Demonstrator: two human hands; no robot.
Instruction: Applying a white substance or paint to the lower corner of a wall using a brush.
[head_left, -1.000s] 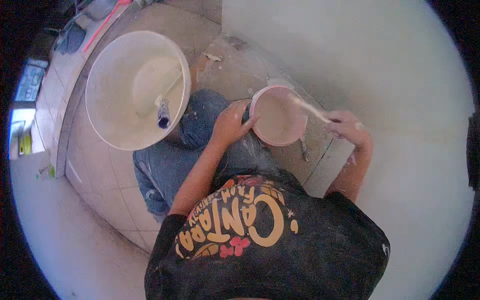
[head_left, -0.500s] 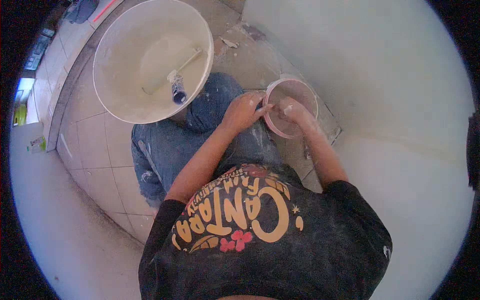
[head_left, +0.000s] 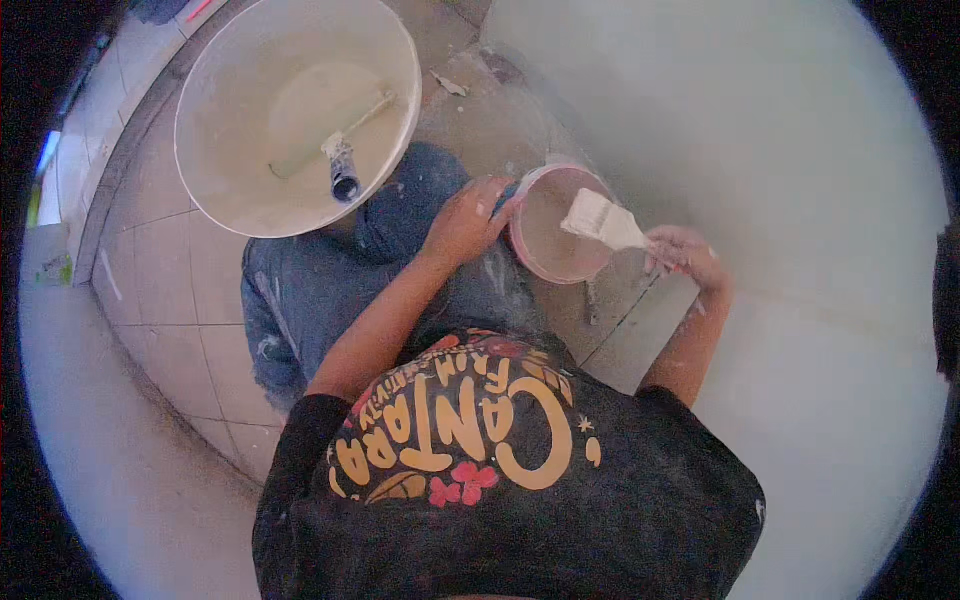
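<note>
A flat paintbrush [head_left: 606, 221] with a broad, pale-coated head is in my right hand [head_left: 688, 257], whose fingers are closed round its handle. The brush head is tilted over the right part of a small pink-rimmed bucket [head_left: 548, 272]. At the bucket's left side, my left hand [head_left: 468, 222] grips the rim; some of its fingers are hidden against the wall. Greyish-beige material lines the inside of the bucket, and its depth is hard to tell.
A large white tub [head_left: 412, 130] of pale liquid stands front left, holding a paint roller [head_left: 342, 175] with a dark handle end. A pale wall [head_left: 780, 130] rises close on the right. Floor tiles [head_left: 165, 270] are splattered, and a light scrap [head_left: 450, 84] lies beyond the bucket.
My right hand has come out of the bucket and moved right, bringing the paintbrush into view above it. My left hand stays at the bucket's left rim. The whole view has shifted slightly.
</note>
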